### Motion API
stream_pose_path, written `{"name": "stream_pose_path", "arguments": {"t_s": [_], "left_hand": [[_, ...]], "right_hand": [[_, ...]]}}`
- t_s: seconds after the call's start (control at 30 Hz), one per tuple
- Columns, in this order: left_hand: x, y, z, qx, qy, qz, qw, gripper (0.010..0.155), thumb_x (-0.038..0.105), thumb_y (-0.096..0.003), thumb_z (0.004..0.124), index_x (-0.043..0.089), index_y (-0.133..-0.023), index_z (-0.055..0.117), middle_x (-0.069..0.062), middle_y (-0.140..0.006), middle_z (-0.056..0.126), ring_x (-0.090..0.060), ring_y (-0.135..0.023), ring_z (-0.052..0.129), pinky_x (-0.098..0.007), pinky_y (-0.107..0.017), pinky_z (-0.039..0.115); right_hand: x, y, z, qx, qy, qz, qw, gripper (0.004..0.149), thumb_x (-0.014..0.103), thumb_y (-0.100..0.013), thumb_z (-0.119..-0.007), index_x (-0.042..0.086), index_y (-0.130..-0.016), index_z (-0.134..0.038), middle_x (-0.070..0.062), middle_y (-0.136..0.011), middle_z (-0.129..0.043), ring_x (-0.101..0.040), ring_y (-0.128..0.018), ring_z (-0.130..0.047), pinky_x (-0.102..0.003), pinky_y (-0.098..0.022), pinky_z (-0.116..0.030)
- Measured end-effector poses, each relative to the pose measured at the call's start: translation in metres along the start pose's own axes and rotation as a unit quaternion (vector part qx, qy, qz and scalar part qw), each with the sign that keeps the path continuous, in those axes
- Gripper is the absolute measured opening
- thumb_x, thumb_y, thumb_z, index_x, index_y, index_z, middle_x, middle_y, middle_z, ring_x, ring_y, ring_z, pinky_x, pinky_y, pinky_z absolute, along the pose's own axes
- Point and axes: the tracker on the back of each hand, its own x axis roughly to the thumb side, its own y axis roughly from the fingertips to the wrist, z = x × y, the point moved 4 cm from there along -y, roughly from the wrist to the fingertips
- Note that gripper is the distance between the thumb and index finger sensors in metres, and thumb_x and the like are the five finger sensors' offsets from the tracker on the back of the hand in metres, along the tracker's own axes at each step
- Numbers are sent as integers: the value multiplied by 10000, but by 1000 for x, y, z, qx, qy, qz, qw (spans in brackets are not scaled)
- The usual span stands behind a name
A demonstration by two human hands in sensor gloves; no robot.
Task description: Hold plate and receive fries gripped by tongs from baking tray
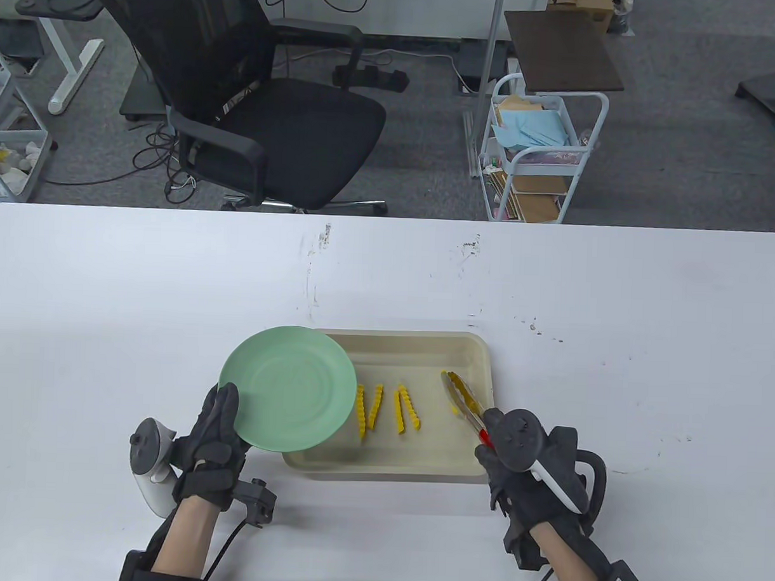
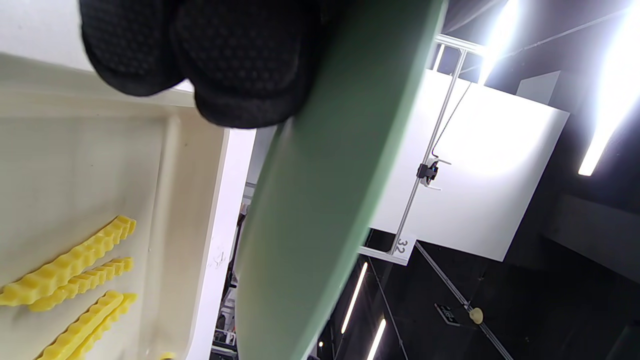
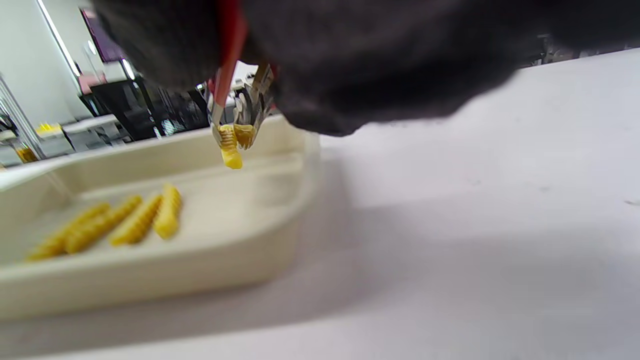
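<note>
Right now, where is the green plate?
In the table view the green plate is lifted at centre-left, held at its near edge by the left hand. It overlaps the left end of the baking tray, just left of the loose fries.

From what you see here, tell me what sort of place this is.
Likely an office or lab set up for recording, not a kitchen: a black office chair beyond the white table, a rolling cart of papers, cables on grey carpet.

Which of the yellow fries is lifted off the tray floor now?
The fry pinched in the tongs held by the right hand; the other fries lie flat in the tray.
</note>
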Motion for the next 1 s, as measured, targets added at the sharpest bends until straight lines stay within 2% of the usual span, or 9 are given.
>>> {"name": "stream_pose_path", "arguments": {"t_s": [0.2, 0.33, 0.53, 0.77, 1.0], "left_hand": [[-1, 0, 2, -5, -4, -6, 1000, 647, 446, -643, 468, 19, -1079, 250, -97, -902, 672, -188, -451, 916, -534, -480, 753], [-2, 0, 3, -8, -7, -9, 1000, 644, 441, -642, 466, 19, -1078, 252, -99, -902, 672, -191, -451, 915, -536, -480, 752], [-3, 0, 4, -13, -8, -12, 1000, 640, 433, -643, 460, 15, -1078, 249, -101, -903, 670, -193, -452, 915, -538, -481, 750], [-4, -1, 6, -19, -7, -16, 1000, 640, 435, -643, 459, 16, -1079, 248, -101, -904, 669, -193, -453, 914, -538, -483, 749], [-3, -1, 7, -21, -6, -13, 1000, 641, 438, -643, 460, 18, -1079, 248, -100, -904, 669, -193, -452, 912, -537, -484, 747]], "right_hand": [[34, 21, 45, -56, -33, 60, 996, 565, 488, -427, -740, 309, -943, -599, -154, -614, -933, -151, -32, -974, -407, 7, -858], [66, 31, 58, -49, -54, 106, 992, 568, 492, -429, -739, 308, -947, -595, -152, -616, -933, -150, -36, -974, -405, 4, -857], [112, 34, 51, -26, -54, 151, 987, 569, 493, -430, -740, 307, -948, -596, -152, -621, -930, -152, -39, -973, -407, 1, -855], [158, 31, 33, -64, 73, 169, 981, 570, 496, -427, -738, 312, -948, -594, -148, -622, -931, -155, -44, -974, -408, -4, -855], [173, 27, 20, -62, 126, 174, 975, 574, 500, -426, -737, 318, -950, -589, -143, -630, -927, -157, -56, -974, -411, -15, -854]]}}
